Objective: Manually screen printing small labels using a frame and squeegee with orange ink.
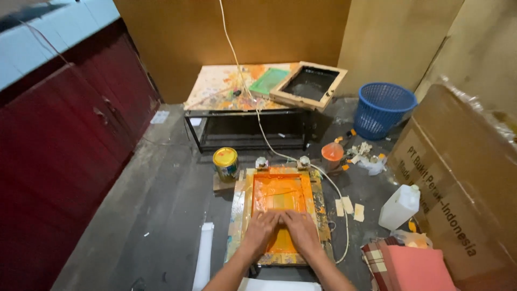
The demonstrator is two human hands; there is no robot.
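screen: wooden-framed printing screen flooded with orange ink point(280, 202), lying flat on a paint-splattered board on the floor, two round metal clamps at its far edge

hands: left hand point(261, 230) and right hand point(301, 231) side by side near the close end of the mesh, fingers curled down over something I honestly can't make out from here, probably a squeegee, thumbs nearly touching

doing it well imo: keep the pressure even across both hands, pull straight along the frame, don't let it shift on the board

ink: yellow-lidded tin can point(225, 161) just off the far left corner, small orange tub point(332, 152) off the far right

cable: white cord point(328, 180) runs down past the right side of the frame, so mind the elbow

farther out: white plastic jug point(399, 206) on the right, blue plastic basket point(383, 109) by the wall, low paint-stained counter point(226, 89) with a second wooden frame point(308, 85) hanging over its edge
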